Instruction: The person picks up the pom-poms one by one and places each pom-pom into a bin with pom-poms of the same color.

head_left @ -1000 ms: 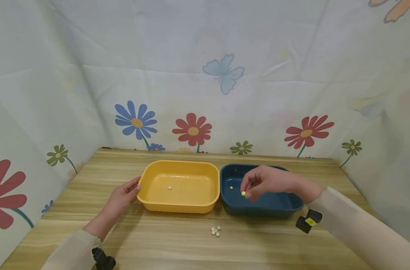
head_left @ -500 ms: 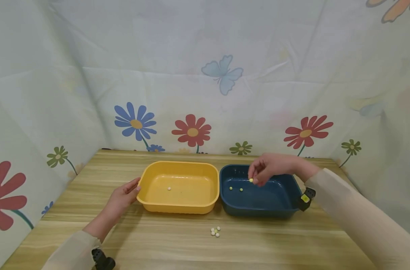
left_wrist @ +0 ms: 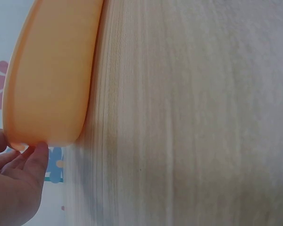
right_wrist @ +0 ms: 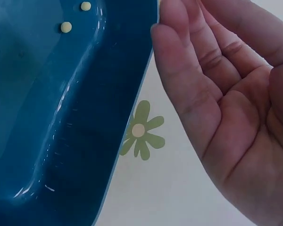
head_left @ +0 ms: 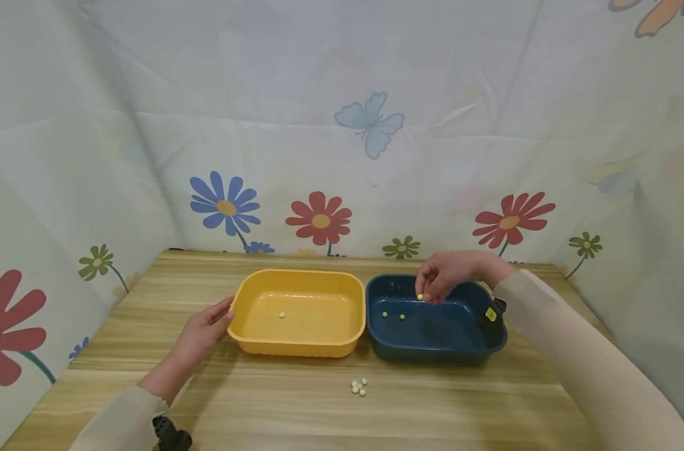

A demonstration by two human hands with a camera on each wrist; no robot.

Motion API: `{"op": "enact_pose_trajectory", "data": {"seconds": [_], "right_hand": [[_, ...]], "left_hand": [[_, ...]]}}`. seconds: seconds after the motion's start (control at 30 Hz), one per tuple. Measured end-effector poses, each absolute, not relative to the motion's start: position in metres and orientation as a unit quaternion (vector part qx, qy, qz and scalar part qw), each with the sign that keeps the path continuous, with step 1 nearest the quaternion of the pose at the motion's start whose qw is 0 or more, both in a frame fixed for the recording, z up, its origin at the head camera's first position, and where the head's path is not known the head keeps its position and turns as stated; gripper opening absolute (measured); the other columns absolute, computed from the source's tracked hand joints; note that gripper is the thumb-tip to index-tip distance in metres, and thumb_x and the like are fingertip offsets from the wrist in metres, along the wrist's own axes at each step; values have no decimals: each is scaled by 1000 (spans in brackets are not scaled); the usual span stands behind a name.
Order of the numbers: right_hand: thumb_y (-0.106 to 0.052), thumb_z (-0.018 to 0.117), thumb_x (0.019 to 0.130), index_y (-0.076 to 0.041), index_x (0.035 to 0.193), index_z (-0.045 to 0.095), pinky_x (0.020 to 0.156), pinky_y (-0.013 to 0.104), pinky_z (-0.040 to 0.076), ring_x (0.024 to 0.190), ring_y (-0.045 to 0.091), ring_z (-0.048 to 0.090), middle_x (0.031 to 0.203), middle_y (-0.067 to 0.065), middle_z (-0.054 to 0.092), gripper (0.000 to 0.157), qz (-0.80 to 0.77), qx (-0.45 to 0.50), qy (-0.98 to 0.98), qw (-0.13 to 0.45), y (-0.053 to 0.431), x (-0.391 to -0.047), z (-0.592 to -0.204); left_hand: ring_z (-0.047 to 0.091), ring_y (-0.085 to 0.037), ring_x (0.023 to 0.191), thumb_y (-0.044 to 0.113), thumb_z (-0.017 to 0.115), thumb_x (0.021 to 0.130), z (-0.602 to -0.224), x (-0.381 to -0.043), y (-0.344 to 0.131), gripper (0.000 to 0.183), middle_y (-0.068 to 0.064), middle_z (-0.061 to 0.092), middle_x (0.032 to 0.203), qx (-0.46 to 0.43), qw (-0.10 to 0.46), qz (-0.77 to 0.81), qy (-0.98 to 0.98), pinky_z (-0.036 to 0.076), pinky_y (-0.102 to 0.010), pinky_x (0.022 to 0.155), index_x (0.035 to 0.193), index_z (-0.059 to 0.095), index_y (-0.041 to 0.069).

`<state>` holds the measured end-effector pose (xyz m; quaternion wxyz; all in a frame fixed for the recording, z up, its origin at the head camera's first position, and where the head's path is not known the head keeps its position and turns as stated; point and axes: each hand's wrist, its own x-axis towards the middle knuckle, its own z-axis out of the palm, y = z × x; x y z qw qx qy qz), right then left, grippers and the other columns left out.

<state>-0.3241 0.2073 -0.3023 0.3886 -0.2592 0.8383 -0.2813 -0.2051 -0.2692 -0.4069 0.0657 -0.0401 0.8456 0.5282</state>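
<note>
My left hand (head_left: 207,329) grips the left end of the yellow basin (head_left: 297,349), thumb over the rim and fingers under it in the left wrist view. A small white ball (head_left: 282,315) lies inside that basin. Over the back of the dark blue basin (head_left: 432,354), my right hand (head_left: 446,275) pinches a small yellow ball (head_left: 420,297) between thumb and fingertips. The right wrist view shows the palm beside the basin's rim, with the pinched ball out of sight. Two yellow balls, one left (head_left: 384,314) and one right (head_left: 402,317), lie on the blue basin's floor.
A small cluster of white balls (head_left: 362,393) around a yellowish one (head_left: 359,386) sits on the wooden table (head_left: 285,407) in front of the basins. The two basins stand side by side, rims nearly meeting. A flower-printed curtain (head_left: 274,150) hangs behind and at both sides.
My right hand has moved back and slightly right over the blue basin, still pinching a yellow ball. A second yellow ball now shows on the basin's floor. The left hand stays put.
</note>
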Motion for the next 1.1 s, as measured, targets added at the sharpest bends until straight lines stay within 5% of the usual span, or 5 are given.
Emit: {"op": "enact_pose_trajectory", "data": {"seconds": [0.3,1.1], "right_hand": [[-13,69,97,-2,107,69,85,28,62,82,12,66,92,5,75,15,-278,-244,840,398,202,-336,-314],[-6,67,96,-1,103,71,84,27,62,81,10,65,87,-2,72,9,-230,-208,850,426,196,-341,-360]], "left_hand": [[38,-41,149,18,42,111,-405,-204,-268,57,-29,30,163,-40,66,523,849,54,-26,106,160,23,-5],[41,-36,146,19,44,111,-409,-206,-269,57,-28,34,160,-39,60,524,849,55,-17,99,159,26,-5]]}}
